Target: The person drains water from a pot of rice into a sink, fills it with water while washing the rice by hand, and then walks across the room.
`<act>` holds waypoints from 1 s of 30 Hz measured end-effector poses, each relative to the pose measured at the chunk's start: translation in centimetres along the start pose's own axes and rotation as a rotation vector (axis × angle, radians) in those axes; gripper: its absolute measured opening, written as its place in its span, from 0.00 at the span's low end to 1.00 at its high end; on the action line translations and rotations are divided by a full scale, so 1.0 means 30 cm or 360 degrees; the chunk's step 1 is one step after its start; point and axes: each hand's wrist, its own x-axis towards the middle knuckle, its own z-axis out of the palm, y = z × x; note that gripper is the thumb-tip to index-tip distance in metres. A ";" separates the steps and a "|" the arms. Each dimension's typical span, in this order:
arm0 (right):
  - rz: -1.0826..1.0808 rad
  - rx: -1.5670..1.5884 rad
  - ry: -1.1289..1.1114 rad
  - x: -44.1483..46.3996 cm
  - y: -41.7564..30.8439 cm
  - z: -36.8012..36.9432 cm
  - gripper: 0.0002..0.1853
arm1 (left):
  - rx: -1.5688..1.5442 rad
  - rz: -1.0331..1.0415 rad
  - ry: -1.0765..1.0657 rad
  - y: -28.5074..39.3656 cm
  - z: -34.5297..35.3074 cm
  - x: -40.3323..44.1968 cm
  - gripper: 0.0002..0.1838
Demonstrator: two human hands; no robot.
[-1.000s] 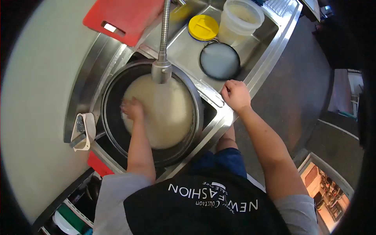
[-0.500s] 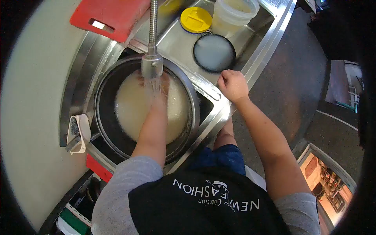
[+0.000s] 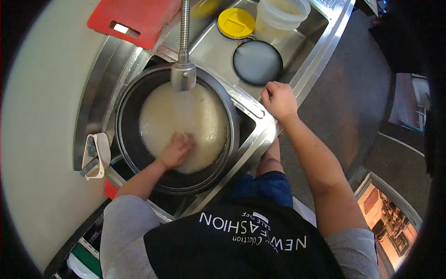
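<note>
A large dark pot stands in the left sink basin, holding cloudy, beige-white water. My left hand dips into this water near the pot's near side; its fingertips are submerged and blurred. Above the pot hangs a metal faucet head on a spring hose, and water streams from it into the pot. My right hand leans on the metal sink edge, fingers curled in, with nothing visible in them. Just beyond it lies a round, black-rimmed vessel with cloudy liquid.
In the right basin are a yellow lid and a clear plastic tub. A red cutting board leans at the back left. A white holder with a scrubber sits left of the pot.
My left hand has come from under the water stream toward me, to the near side of the pot. My right hand stays on the sink edge. The view has shifted slightly.
</note>
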 end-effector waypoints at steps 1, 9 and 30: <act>0.0026 0.0013 -0.0021 -0.002 0.001 0.000 0.09 | 0.0115 -0.0149 0.0084 -0.043 -0.027 0.011 0.26; 0.0163 -0.0062 -0.0099 -0.002 -0.030 -0.006 0.08 | -0.2879 -0.0789 0.0802 0.153 -0.102 0.554 0.32; 0.0072 -0.0065 -0.0035 0.002 -0.023 0.002 0.09 | -0.1458 -0.0272 -0.0955 0.063 0.125 -0.188 0.29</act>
